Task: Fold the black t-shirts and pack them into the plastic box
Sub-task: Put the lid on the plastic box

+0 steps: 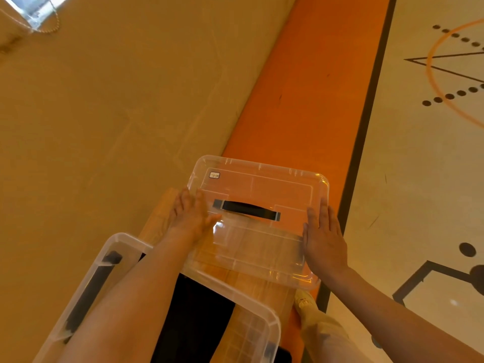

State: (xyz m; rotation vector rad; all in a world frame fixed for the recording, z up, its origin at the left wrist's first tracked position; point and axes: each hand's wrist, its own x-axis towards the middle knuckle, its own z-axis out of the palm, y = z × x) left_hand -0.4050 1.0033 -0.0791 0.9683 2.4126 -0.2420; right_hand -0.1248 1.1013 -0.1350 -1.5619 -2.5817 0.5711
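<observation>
Holding the clear lid (pixel 258 218) by its two short edges, the person keeps it in the air above and beyond the plastic box (pixel 146 292). The left hand (pixel 192 218) lies against the lid's left edge with its fingers stretched forward and the thumb reaching onto the top face; the right hand (pixel 323 237) presses flat against the right edge, fingers straight and together. Neither hand curls round anything, so the lid seems carried by squeeze between the palms.

A black handle (pixel 246 210) sits across the middle of the lid. The box stands below on a wooden bench (pixel 157 221), open, with dark cloth inside, most likely a folded black t-shirt (pixel 199 318), though the forearms hide much of it. How many shirts are in there cannot be told. Dark latches show on the box's left wall and near corner.

Whether the lid is coming off or going on cannot be settled from this view. If it is going on, the step calls for level carriage: keep even pressure from both palms so the slick plastic does not slip or twist, bring the lid back over the box, match its corners to the rim, and lower it flat, not one edge first. The cloth should lie below the rim so nothing is pinched.
</observation>
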